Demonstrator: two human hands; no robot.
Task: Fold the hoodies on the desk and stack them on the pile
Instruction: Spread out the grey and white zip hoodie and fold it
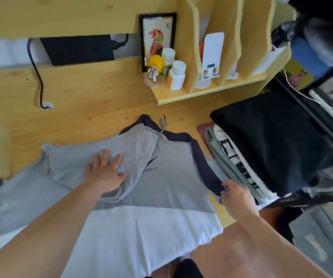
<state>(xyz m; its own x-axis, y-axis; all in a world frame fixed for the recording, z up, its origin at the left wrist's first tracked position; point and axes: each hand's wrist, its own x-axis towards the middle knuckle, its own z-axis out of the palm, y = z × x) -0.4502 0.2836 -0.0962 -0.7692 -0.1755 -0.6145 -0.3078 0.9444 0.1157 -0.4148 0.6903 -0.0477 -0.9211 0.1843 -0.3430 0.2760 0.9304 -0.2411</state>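
One grey hoodie (161,183) lies flat on the wooden desk (93,109), its long axis running from six o'clock up to twelve, hood (151,127) pointing to twelve, hem hanging over the near edge toward the person. Its printed front faces up. One drawstring tip (163,122) pokes out past the hood. The left hand (106,173) lies flat on the cloth, fingers spread and straight, pressing the folded-in sleeve at about nine o'clock of the chest print. The right hand (234,195) pinches the dark navy trim (205,167) at the hoodie's three o'clock edge. At three o'clock stands one pile (261,149) of folded clothes, a black garment on top, just beside the hoodie. At twelve o'clock sit two white bottles (176,76), one figurine (155,67) and one framed picture (157,35).
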